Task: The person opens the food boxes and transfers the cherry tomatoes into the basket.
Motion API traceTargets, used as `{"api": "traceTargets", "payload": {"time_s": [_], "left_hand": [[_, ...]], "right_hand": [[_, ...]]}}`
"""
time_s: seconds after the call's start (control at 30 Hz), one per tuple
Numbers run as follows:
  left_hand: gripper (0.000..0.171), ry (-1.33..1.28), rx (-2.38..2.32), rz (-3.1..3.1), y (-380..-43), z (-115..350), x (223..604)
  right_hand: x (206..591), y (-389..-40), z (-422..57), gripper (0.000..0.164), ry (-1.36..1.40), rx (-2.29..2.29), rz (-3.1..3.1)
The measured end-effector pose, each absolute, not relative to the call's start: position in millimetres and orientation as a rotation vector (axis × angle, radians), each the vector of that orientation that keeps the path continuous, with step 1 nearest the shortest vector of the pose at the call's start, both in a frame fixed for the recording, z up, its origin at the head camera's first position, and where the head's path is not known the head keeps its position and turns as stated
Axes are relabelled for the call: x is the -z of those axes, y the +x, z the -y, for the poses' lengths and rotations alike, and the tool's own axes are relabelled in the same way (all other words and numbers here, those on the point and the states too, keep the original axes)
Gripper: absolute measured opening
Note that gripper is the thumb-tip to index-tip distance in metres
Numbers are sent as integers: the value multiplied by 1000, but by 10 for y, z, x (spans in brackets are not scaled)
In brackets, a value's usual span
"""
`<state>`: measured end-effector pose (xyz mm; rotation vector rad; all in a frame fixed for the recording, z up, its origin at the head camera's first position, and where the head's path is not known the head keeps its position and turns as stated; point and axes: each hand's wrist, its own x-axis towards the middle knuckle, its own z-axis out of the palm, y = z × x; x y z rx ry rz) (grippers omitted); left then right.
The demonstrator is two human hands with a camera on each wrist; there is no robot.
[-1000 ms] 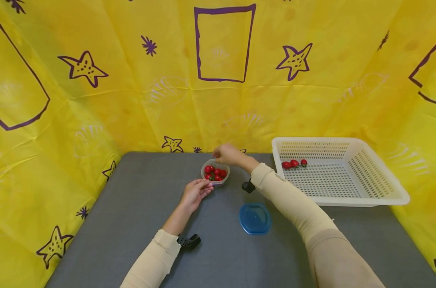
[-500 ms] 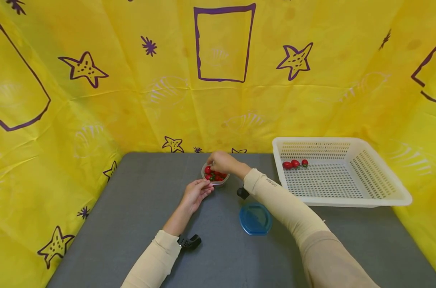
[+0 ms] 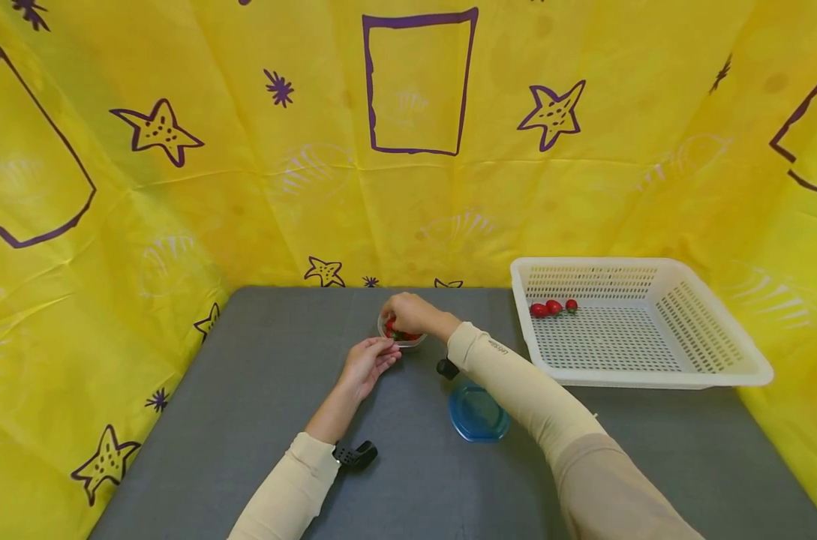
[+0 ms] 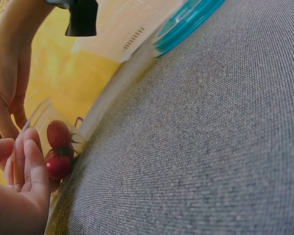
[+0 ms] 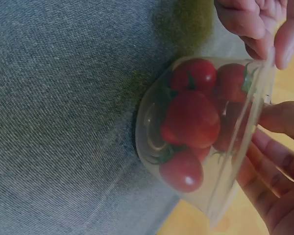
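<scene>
A small clear plastic container (image 5: 146, 132) stands on the grey tabletop, uncovered, with several red cherry tomatoes (image 5: 193, 120) inside, some with green stems. My left hand (image 3: 367, 366) pinches its near rim between thumb and fingers. From above and the right, my right hand (image 3: 410, 313) reaches into the container's opening, covering much of the tomatoes in the head view. In the right wrist view, the right hand's fingers (image 5: 267, 171) and thumb pass over the rim. Their tips are hidden, so whether they hold a tomato does not show.
A blue lid (image 3: 478, 421) lies on the grey tabletop (image 3: 266, 405), partly under the right forearm in view. At the right stands a white perforated basket (image 3: 658, 377) with 3 cherry tomatoes (image 3: 553, 307) along its left side. Yellow patterned cloth (image 3: 266, 195) hangs behind.
My right hand has come from the container's far rim down into it, shifting left and toward me. The left hand stays at the near rim, and the basket's tomatoes are the same.
</scene>
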<state>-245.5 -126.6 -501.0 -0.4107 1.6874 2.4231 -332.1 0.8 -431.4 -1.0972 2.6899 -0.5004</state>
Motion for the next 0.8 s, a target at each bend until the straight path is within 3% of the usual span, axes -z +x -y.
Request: {"api": "traceTargets", "payload": {"time_s": [0.8], "left_hand": [[4,-401,-2417,-1712,-2440,1267,5011]], "right_hand": [[4349,-3268,19,9,-1108,537,-2648]]}}
